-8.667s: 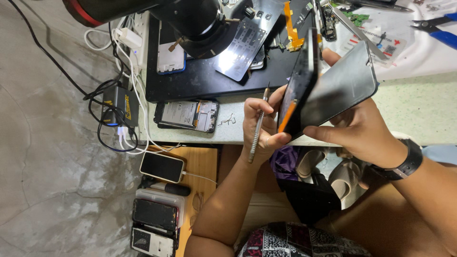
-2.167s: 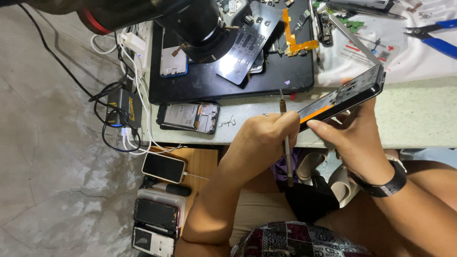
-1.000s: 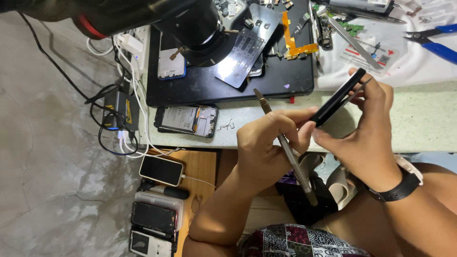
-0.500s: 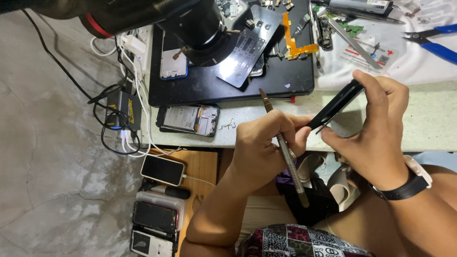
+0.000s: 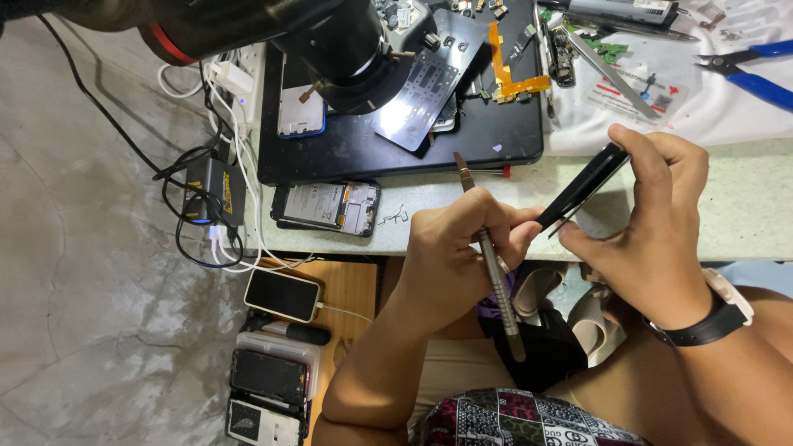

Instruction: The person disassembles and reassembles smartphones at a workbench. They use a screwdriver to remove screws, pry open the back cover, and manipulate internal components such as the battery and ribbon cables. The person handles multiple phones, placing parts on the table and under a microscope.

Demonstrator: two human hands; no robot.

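Observation:
My right hand, with a black watch on its wrist, grips a thin black phone edge-on above the table's front edge, fingers over the top and thumb below. My left hand is closed around a slim metal blade tool. The tool's tip points up toward the black mat and its handle hangs down over my lap. The left fingertips touch the phone's lower end.
A black microscope head hangs over the mat, which carries phone parts and an orange flex cable. An opened phone lies at the table edge. Blue pliers rest far right. Cables, a charger and several phones sit left below.
The phone went from screen-up to edge-on and rose a little. My left hand kept the tool, turning its tip up, and its fingers closed in on the phone's lower end.

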